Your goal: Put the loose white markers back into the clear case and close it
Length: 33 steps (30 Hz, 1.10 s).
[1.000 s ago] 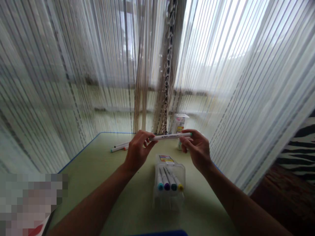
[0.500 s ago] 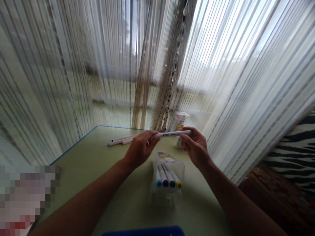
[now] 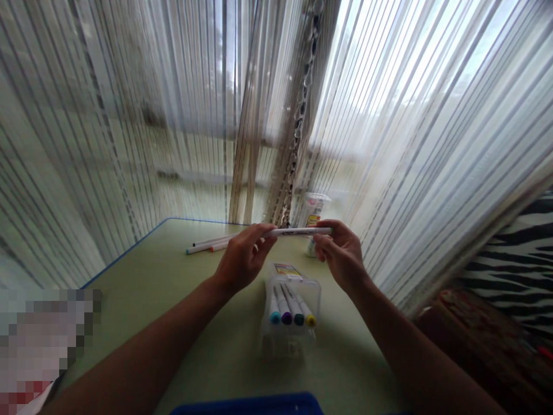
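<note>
I hold a white marker pen level above the green table. My left hand pinches its left end and my right hand pinches its right end. Just below the pen lies a clear plastic case with several markers inside, their blue, purple, green and yellow caps toward me.
Two loose pens lie at the table's far left. A clear lid or cup with a label stands behind my right hand. Striped sheer curtains hang close around the table. A blue edge shows at the bottom, zebra-print fabric at right.
The view has shifted a little, so hands and case sit slightly higher and left in frame. Both hands keep their grip on the pen's ends.
</note>
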### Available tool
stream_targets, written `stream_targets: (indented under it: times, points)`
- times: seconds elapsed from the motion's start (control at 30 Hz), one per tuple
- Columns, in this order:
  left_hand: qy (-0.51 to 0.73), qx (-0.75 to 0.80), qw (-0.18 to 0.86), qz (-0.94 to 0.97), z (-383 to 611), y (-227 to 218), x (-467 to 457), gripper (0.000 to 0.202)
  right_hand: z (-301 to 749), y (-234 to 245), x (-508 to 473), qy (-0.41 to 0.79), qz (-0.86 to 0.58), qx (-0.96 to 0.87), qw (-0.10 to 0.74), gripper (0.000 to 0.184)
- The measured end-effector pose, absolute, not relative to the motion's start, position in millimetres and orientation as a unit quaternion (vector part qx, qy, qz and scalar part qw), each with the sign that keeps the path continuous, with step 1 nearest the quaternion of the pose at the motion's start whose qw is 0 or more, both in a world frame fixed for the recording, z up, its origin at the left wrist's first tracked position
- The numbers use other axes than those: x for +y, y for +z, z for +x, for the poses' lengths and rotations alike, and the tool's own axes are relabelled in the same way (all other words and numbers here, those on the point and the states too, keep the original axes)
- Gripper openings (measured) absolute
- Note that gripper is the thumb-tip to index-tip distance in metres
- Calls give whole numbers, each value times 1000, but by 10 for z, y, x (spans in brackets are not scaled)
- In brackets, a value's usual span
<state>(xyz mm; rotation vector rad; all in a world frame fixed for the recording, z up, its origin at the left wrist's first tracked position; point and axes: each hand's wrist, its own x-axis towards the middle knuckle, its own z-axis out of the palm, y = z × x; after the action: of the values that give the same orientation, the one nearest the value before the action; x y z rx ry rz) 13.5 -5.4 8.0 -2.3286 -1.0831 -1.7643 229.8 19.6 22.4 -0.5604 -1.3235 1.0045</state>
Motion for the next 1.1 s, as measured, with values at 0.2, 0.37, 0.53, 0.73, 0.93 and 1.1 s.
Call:
stream_targets:
  times: [0.2, 0.37, 0.53, 0.73, 0.93, 1.1]
  points:
    - [-565, -362, -15, -741, 135, 91, -92, 17, 2302, 214, 190, 427, -240, -597, 636, 21]
    - [-564, -365, -35, -740, 123, 71, -86, 19, 2308, 206, 197, 420, -240, -604, 634, 20]
    - [-568, -376, -66, -729, 130, 78, -90, 21, 2313, 207, 191, 409, -242, -614, 630, 21]
    - [-581, -380, -129, -709, 141, 106, -115, 24, 2303, 248, 107, 384, -256, -645, 610, 23]
    - [-609, -366, -201, -674, 155, 122, -101, 26, 2306, 249, 137, 374, -274, -632, 621, 24]
    - [-671, -330, -300, -593, 135, 150, -36, 36, 2342, 268, 243, 414, -284, -525, 688, 23]
